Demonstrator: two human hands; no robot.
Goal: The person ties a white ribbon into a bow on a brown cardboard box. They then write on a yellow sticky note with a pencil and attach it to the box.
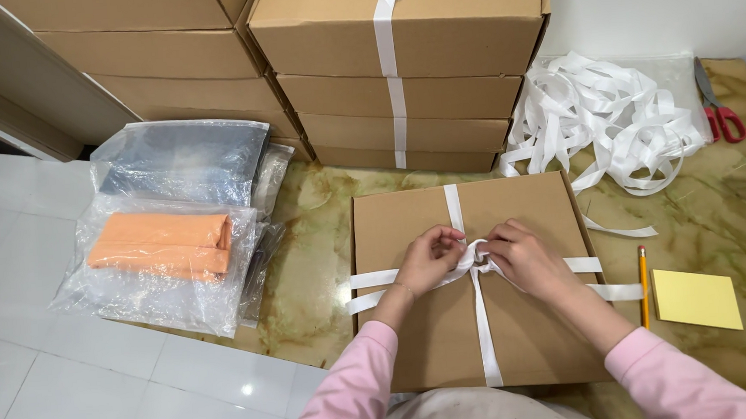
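Head view, looking down at a marbled green-and-tan table (323, 239). At twelve o'clock stands a stack of brown cartons (398, 68), bound by a white strap. At one o'clock lies a loose heap of white ribbon (603, 115), with red-handled scissors (716, 107) at two o'clock. At three o'clock a pencil (644, 287) lies beside a yellow sticky-note pad (697, 299). At nine o'clock, clear plastic bags (173, 223) hold folded orange cloth (161, 244).

In the centre lies a flat cardboard box (474, 281), its long sides running nearly left to right. A white ribbon (483, 324) crosses it both ways, one band pointing from twelve to six o'clock. The left hand (429, 258) and right hand (521, 256) meet at the crossing, fingers closed and pinching the ribbon's knot. Pink sleeves cover both forearms.
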